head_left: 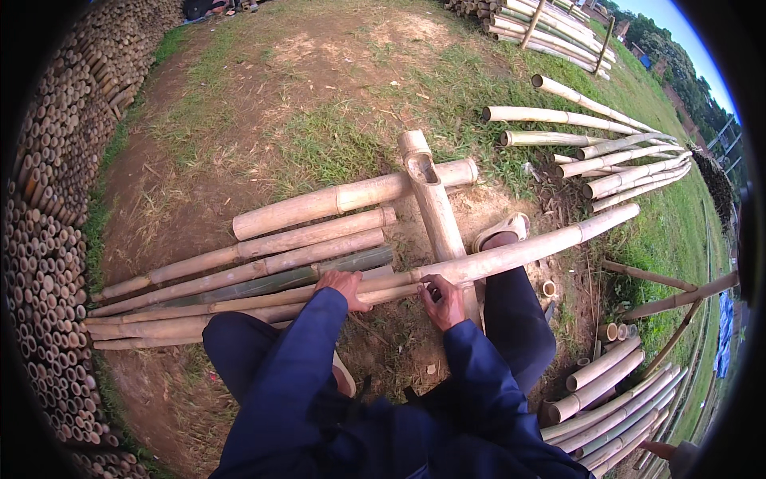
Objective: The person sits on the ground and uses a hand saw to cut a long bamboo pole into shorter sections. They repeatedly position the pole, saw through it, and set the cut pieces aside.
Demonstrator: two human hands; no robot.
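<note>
Trodden brown earth (215,120) with patches of green grass (331,152) spreads around the seated person, with a tall stack of cut round bamboo ends (48,279) rising along the left edge. Across the person's legs runs a long, pale tan, jointed bamboo pole (527,249), its right part crossing over a thick, slanting bamboo post with an oval notch (439,214); just beyond lie other poles, one of them a dull green bamboo length (295,279). Handling it well probably means keeping the pole seated on that post, pressing it steadily so the round stem cannot roll, and working close to the support, where it should flex least. The left hand (343,287) reaches forward with its back up, fingers bent over the pole and thumb on the near side, apparently gripping it. The right hand (447,305) sits at the pole's near edge beside the post, its fingers curled toward the thumb; whether they pinch something small cannot be told. Both forearms, in dark blue sleeves (307,351), angle forward, the right one bent more sharply.
</note>
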